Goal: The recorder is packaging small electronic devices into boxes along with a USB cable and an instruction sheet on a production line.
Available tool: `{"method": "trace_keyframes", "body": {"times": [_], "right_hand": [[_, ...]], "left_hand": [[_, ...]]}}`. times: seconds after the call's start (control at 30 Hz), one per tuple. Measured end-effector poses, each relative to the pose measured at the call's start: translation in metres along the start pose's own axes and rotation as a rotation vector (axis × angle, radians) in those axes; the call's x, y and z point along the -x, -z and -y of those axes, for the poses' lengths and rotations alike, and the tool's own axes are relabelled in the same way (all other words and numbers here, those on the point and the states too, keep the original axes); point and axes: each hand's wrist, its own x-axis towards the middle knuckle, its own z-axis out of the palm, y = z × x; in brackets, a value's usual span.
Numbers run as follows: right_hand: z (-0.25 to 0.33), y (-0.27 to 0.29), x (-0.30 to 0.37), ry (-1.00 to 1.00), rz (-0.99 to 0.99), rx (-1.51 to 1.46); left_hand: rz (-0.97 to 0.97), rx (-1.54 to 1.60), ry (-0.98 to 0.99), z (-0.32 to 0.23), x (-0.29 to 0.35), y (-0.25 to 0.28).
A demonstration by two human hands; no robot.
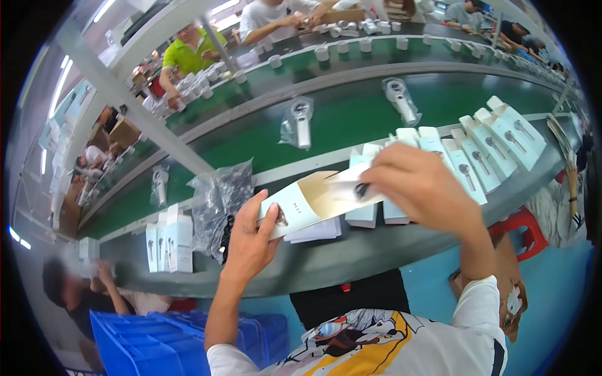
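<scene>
My left hand (249,241) is wrapped around a pale blue carton (295,212), which lies tilted with its open end facing right. At that open end, my right hand (421,185) pinches a small white and black item (348,189), smeared by motion. Its kind cannot be made out. Beneath the carton is a small stack of white papers (316,232). Just left of it, a clear plastic bag (216,194) full of dark small parts rests on the bench. Several similar cartons (483,156) with raised flaps stand in a row on the right, partly behind my right hand.
Bagged white devices with round heads (302,122) lie along the green conveyor (348,119). More cartons (170,241) stand at the left. A slanting metal post (135,109) rises there. Blue crates (144,344) and a red stool (525,229) are below. Other people work beyond the belt.
</scene>
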Motion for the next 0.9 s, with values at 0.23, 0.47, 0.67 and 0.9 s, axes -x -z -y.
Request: {"method": "trace_keyframes", "body": {"times": [0.23,0.47,0.67,0.9], "right_hand": [[0.005,-0.040,-0.006,0.053,0.159,-0.029],[-0.020,-0.072,-0.018,-0.272,0.329,-0.828],[-0.024,-0.080,-0.019,-0.198,0.308,-0.686],[0.001,-0.078,-0.009,-0.141,0.123,-0.534]], "left_hand": [[0.134,-0.055,-0.029,-0.006,-0.019,0.023],[0.178,-0.010,-0.055,-0.007,-0.025,0.029],[0.173,-0.006,-0.062,-0.006,-0.029,0.027],[0.110,0.055,0.035,-0.005,-0.017,0.023]]}}
